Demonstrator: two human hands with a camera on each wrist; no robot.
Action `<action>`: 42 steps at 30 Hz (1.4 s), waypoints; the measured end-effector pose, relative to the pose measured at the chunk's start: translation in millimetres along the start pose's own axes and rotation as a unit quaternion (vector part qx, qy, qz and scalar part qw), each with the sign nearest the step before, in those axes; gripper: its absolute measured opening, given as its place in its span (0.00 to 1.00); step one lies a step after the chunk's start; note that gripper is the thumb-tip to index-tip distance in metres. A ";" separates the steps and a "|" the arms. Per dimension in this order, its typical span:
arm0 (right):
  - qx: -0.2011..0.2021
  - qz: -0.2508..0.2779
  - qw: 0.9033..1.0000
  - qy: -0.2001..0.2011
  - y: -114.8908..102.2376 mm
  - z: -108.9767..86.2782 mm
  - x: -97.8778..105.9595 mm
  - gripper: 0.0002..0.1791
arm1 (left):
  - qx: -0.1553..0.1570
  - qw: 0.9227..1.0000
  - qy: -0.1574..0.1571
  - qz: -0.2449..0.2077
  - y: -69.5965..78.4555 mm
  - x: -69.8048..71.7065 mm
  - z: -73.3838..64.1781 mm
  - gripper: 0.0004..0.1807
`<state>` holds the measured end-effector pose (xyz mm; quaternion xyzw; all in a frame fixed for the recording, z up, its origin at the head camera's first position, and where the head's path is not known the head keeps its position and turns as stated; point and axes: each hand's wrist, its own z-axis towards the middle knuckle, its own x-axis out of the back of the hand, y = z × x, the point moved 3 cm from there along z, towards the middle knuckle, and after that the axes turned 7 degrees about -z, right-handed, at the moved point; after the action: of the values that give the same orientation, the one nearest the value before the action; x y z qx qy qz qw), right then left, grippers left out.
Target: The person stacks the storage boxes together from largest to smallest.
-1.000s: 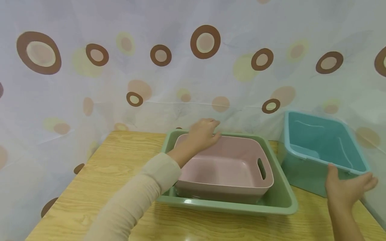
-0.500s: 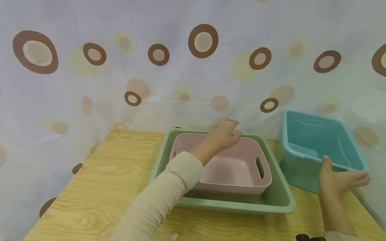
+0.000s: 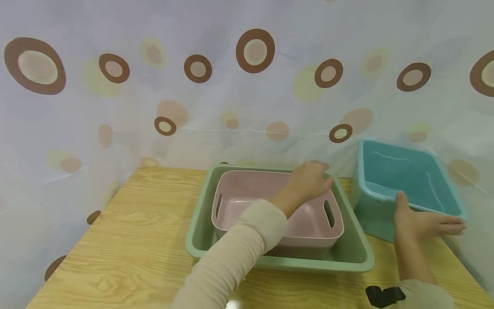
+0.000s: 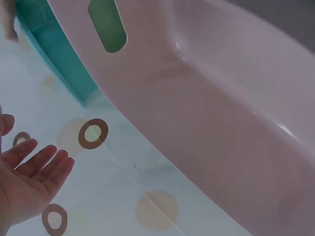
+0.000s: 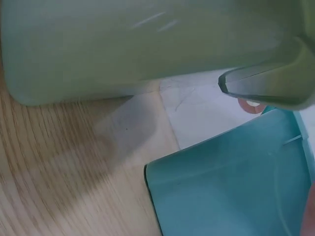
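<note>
A pink plastic basket (image 3: 251, 184) with handle slots sits inside a larger green basin (image 3: 316, 265) on the table. My left hand (image 3: 310, 182), fingers loosely extended, hovers over the basket's back right part. In the left wrist view, that hand (image 4: 29, 184) shows palm and spread fingers with nothing in them, beside the basket's rim. To the right stands a teal bin (image 3: 405, 176), turned at an angle. My right hand (image 3: 424, 223) is at the bin's near rim, thumb up and fingers straight, overlapping it in the head view.
The wooden table (image 3: 127, 240) extends to the left of the basin. Behind everything hangs a pale curtain (image 3: 231, 103) with round printed spots, close to the table's back edge. A narrow gap separates the basin from the teal bin.
My left hand has swept right across the pink basket, from its left side to its back right. My right hand has shifted slightly left along the teal bin's front. The containers stay put.
</note>
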<state>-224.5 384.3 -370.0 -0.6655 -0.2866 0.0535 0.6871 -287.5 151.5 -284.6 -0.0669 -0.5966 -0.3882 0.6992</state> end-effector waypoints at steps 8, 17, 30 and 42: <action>0.027 0.007 0.999 0.017 5.0 6.3 -3.7 0.69 | -0.023 1.000 -0.005 -0.014 12.8 -16.2 4.5 0.22; 0.009 -0.002 1.000 -0.002 3.4 12.7 5.9 0.65 | -0.033 0.999 -0.007 0.023 29.9 -29.8 6.5 0.15; 0.006 -0.019 0.999 -0.043 1.8 15.2 11.1 0.64 | -0.065 0.994 -0.067 0.062 51.9 -46.6 13.5 0.15; 0.025 -0.013 0.997 -0.069 0.0 9.6 17.9 0.63 | -0.070 0.973 -0.172 0.137 72.2 -76.5 22.4 0.26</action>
<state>-214.0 401.0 -364.7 -0.6387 -0.3404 0.0974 0.6832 -259.0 249.2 -319.5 -0.2621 -0.6643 -0.3120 0.6266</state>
